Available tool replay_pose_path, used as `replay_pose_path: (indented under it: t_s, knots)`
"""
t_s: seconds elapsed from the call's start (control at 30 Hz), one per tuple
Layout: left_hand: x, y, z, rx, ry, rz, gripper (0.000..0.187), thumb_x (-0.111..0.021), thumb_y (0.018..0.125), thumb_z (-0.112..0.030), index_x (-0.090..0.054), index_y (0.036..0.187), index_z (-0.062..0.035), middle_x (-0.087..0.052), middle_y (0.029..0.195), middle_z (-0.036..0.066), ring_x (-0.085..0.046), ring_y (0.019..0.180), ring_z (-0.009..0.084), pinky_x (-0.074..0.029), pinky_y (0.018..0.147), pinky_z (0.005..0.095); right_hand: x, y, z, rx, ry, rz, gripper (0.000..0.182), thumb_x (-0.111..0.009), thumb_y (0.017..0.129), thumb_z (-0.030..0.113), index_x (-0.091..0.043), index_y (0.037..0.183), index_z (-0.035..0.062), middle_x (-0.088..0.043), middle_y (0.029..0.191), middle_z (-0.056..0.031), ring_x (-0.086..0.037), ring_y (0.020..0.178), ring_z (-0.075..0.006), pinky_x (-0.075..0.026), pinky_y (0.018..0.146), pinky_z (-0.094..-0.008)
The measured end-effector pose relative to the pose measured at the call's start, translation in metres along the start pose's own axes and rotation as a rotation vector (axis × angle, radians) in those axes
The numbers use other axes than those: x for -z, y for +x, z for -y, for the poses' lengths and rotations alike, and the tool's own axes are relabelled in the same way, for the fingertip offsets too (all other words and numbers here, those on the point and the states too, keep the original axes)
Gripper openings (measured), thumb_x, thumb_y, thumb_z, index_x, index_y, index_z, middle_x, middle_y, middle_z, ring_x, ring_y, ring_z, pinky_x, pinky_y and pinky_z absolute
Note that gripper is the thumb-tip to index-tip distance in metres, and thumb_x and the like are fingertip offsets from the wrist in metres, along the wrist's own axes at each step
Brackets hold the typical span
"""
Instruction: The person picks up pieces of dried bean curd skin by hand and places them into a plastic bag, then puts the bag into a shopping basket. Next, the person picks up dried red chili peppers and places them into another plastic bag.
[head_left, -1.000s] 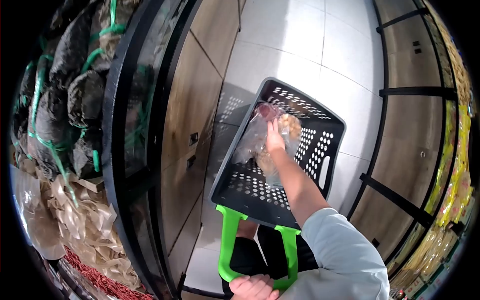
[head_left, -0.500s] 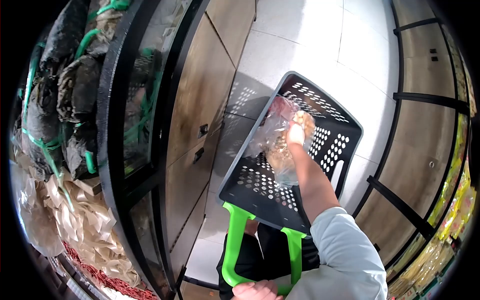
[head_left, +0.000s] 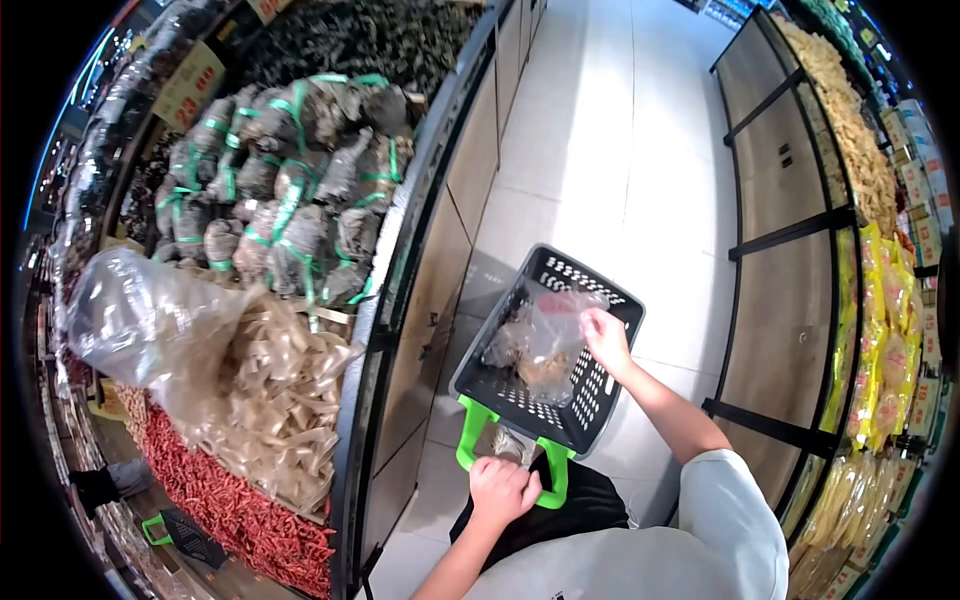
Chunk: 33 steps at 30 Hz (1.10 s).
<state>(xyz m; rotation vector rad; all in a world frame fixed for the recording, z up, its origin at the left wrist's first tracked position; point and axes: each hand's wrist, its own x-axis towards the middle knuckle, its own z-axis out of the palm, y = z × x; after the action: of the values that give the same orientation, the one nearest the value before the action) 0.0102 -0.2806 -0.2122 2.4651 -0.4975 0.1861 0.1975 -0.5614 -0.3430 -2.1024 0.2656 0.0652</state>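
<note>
Below me hangs a dark grey shopping basket with perforated walls and a bright green handle. My left hand is wrapped round that handle. Inside the basket lie clear plastic bags with light brown food in them, and something reddish shows through the plastic behind. At the basket's right side my right hand has its fingers curled together next to the upper edge of the clear plastic; whether it grips the plastic is too small to tell.
On the left, a display holds dark bundles tied with green strips, pale dried strips, red dried goods and a large clear bag. Shelves with yellow packets line the right. Another person's arm and basket show lower left.
The view has risen and widened, showing more of both displays. My right hand has moved from deep in the basket, over the bagged food, to its right side. My left hand stays on the handle.
</note>
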Motion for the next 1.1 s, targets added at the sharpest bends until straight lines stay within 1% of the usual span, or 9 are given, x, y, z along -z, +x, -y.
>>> replay_pose_path:
  t_s: [0.13, 0.2, 0.33, 0.5, 0.63, 0.7, 0.73, 0.9, 1.1]
  knots:
    - [0.031, 0.008, -0.011, 0.059, -0.096, 0.184, 0.027, -0.08, 0.086, -0.035, -0.075, 0.097, -0.0108, -0.075, 0.097, 0.005, -0.07, 0.097, 0.0221, -0.048, 0.089, 0.043, 0.107, -0.05, 0.123, 0.069, 0.298, 0.139, 0.014, -0.06, 0.103, 0.01, -0.068, 0.104, -0.0017, -0.067, 0.089, -0.0006, -0.06, 0.083, -0.0083, -0.051, 0.073, -0.0269]
    - [0.053, 0.022, -0.015, 0.227, -0.334, 0.338, 0.076, -0.087, 0.082, -0.037, -0.055, 0.144, -0.0072, -0.063, 0.138, 0.017, -0.061, 0.127, 0.0349, -0.046, 0.107, 0.0497, 0.173, -0.087, 0.208, 0.076, 0.293, 0.195, 0.014, -0.061, 0.106, 0.014, -0.067, 0.104, 0.0014, -0.064, 0.088, 0.0032, -0.057, 0.081, -0.0044, -0.049, 0.072, -0.0246]
    - [0.108, 0.085, -0.027, 0.13, -0.565, 0.256, 0.124, -0.095, 0.074, -0.037, -0.019, 0.166, -0.0042, -0.035, 0.161, 0.026, -0.041, 0.15, 0.0399, -0.037, 0.123, 0.0494, 0.259, -0.16, 0.337, 0.226, 0.394, 0.273, 0.017, -0.066, 0.105, 0.02, -0.066, 0.102, 0.0024, -0.064, 0.088, 0.0036, -0.056, 0.081, -0.0036, -0.046, 0.071, -0.0227]
    - [0.202, 0.159, -0.075, -0.057, -0.918, 0.278, 0.132, -0.098, 0.067, -0.021, -0.016, 0.169, -0.0094, -0.029, 0.168, 0.022, -0.035, 0.155, 0.0354, -0.034, 0.124, 0.0538, 0.298, -0.216, 0.47, 0.502, 0.47, 0.454, 0.019, -0.069, 0.103, 0.02, -0.064, 0.102, 0.002, -0.063, 0.091, 0.0036, -0.055, 0.084, -0.0029, -0.044, 0.074, -0.0216]
    - [0.239, 0.142, -0.081, -0.063, -1.228, 0.477, 0.096, -0.084, 0.084, -0.023, -0.034, 0.163, -0.0038, -0.046, 0.16, 0.015, -0.042, 0.15, 0.0253, -0.036, 0.123, 0.0439, 0.284, -0.236, 0.525, 0.582, 0.782, 0.441, 0.017, -0.071, 0.099, 0.018, -0.066, 0.104, 0.0034, -0.066, 0.096, 0.0008, -0.061, 0.084, -0.0062, -0.049, 0.07, -0.0221]
    - [0.242, 0.119, -0.076, 0.18, -1.495, 0.509, 0.079, -0.074, 0.094, -0.037, -0.041, 0.158, -0.003, -0.05, 0.157, 0.013, -0.048, 0.145, 0.0212, -0.039, 0.121, 0.0397, 0.267, -0.237, 0.536, 0.597, 1.01, 0.405, 0.021, -0.071, 0.097, 0.02, -0.066, 0.111, 0.0052, -0.068, 0.103, -0.0038, -0.067, 0.084, -0.011, -0.054, 0.069, -0.0235]
    - [0.249, 0.098, -0.075, 0.002, -1.549, 0.487, 0.084, -0.069, 0.096, -0.056, -0.042, 0.156, -0.0038, -0.051, 0.156, 0.012, -0.051, 0.143, 0.0204, -0.039, 0.121, 0.0393, 0.252, -0.23, 0.534, 0.605, 1.012, 0.456, 0.021, -0.071, 0.097, 0.02, -0.066, 0.111, 0.0052, -0.068, 0.103, -0.0038, -0.067, 0.084, -0.011, -0.054, 0.069, -0.0235]
    - [0.253, 0.002, -0.062, 0.118, -1.896, 0.453, 0.14, -0.054, 0.068, -0.102, -0.014, 0.171, -0.0161, -0.026, 0.173, 0.013, -0.031, 0.157, 0.032, -0.027, 0.127, 0.0568, 0.119, -0.195, 0.516, 0.299, 1.294, 0.807, 0.02, -0.066, 0.1, 0.026, -0.062, 0.109, 0.0086, -0.064, 0.092, -0.0046, -0.065, 0.079, -0.0149, -0.054, 0.064, -0.0291]
    - [0.185, -0.128, -0.03, 0.233, -2.117, 0.11, 0.114, -0.052, 0.085, -0.09, -0.023, 0.17, -0.0188, -0.035, 0.17, 0.012, -0.039, 0.153, 0.0332, -0.033, 0.125, 0.0568, -0.035, -0.216, 0.508, 0.087, 1.112, 1.186, 0.015, -0.054, 0.107, 0.022, -0.062, 0.104, 0.0105, -0.065, 0.091, -0.0018, -0.066, 0.081, -0.0142, -0.055, 0.071, -0.0318]
